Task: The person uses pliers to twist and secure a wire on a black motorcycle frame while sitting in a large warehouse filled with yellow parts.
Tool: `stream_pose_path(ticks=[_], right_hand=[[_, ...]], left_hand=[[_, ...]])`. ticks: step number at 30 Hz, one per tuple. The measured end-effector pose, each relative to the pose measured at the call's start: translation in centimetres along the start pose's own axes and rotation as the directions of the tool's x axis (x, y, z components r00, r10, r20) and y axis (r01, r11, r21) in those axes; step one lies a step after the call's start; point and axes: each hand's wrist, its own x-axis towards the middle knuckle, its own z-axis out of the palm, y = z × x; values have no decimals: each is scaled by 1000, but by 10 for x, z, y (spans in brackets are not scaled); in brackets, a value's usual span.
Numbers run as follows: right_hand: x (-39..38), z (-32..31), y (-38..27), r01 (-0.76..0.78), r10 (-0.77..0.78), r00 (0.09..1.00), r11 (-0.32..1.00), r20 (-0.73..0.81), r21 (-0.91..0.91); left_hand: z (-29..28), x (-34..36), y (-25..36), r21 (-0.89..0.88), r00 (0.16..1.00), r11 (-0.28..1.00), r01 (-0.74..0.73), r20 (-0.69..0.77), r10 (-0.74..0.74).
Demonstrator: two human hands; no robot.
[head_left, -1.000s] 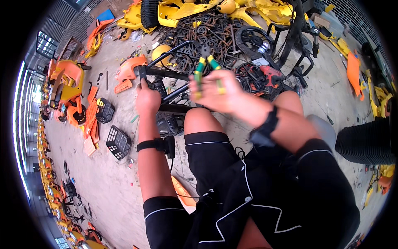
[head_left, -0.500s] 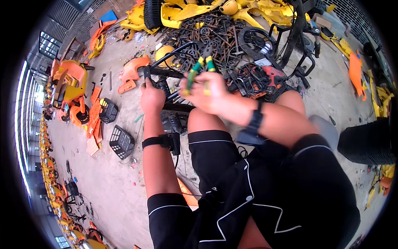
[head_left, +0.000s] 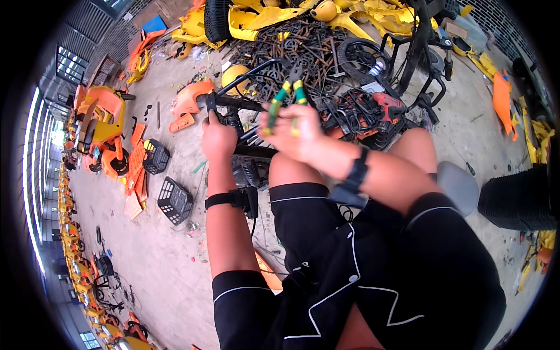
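Right grip [head_left: 296, 133] loosely wraps green-and-yellow pliers [head_left: 280, 97], head pointing away from body; left grip [head_left: 220, 140] clasps black part [head_left: 210, 104] at frame's left end.

Surroundings, clockwise: yellow panels [head_left: 242, 26], 12 o'clock; long orange panel [head_left: 501, 102], 2 o'clock; ribbed black stack [head_left: 516, 199], 3 o'clock; row of yellow scooters [head_left: 74, 263], 8 o'clock.

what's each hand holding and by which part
The right hand holds pliers by the handles. The left hand is at a black part by the frame; its exact hold is unclear.
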Motion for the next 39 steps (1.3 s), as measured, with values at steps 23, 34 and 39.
stream_pose_path(ticks=[23,34,39], right_hand=[[-35,-8,-74,-469,470,883,881,-5,-61],[39,36,53,233,-219,969,964,-110,132],[18,23,25,57,-53,998,991,-34,124]], left_hand=[[0,5,-36,-60,1000,998,6,-23,-7],[9,5,-17,-44,1000,999,-4,-29,2],[18,10,-32,-108,992,990,-85,-101,74]])
